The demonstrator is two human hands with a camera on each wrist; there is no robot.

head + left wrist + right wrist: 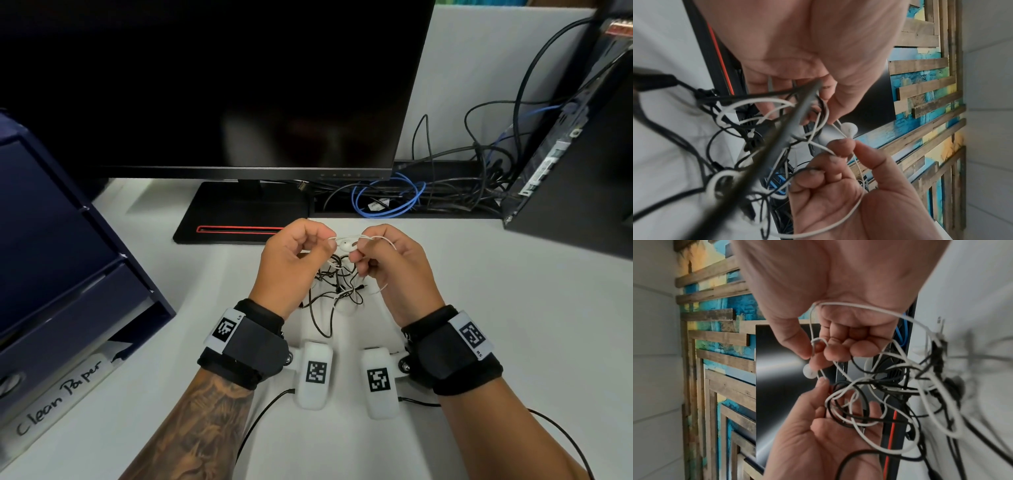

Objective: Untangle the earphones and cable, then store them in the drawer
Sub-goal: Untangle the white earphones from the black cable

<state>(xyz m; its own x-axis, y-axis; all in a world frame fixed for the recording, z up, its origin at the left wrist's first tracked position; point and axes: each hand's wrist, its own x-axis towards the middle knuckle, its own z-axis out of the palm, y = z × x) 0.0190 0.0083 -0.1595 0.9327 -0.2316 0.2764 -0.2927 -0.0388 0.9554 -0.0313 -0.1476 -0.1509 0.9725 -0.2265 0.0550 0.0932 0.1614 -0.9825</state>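
Note:
Both hands are raised above the white desk (pixel 496 325), with a tangle (pixel 339 281) of thin white earphone wire and black cable hanging between them down to the desk. My left hand (pixel 327 245) pinches the white wire just left of a white earbud (pixel 344 245). My right hand (pixel 359 250) pinches the same wire beside the earbud, and a white loop runs over its palm. The earbud (pixel 849 128) sits free between the two pinches, as the right wrist view also shows the earbud (pixel 808 372). The knot (pixel 890 394) mixes black and white strands.
A dark blue drawer unit (pixel 58 240) stands at the left, its drawers shut, one labelled "Clean Paper". A black monitor (pixel 205 85) on a stand (pixel 239 219) is straight ahead. A computer tower (pixel 582 171) and loose black and blue cables (pixel 387 202) lie at the back right.

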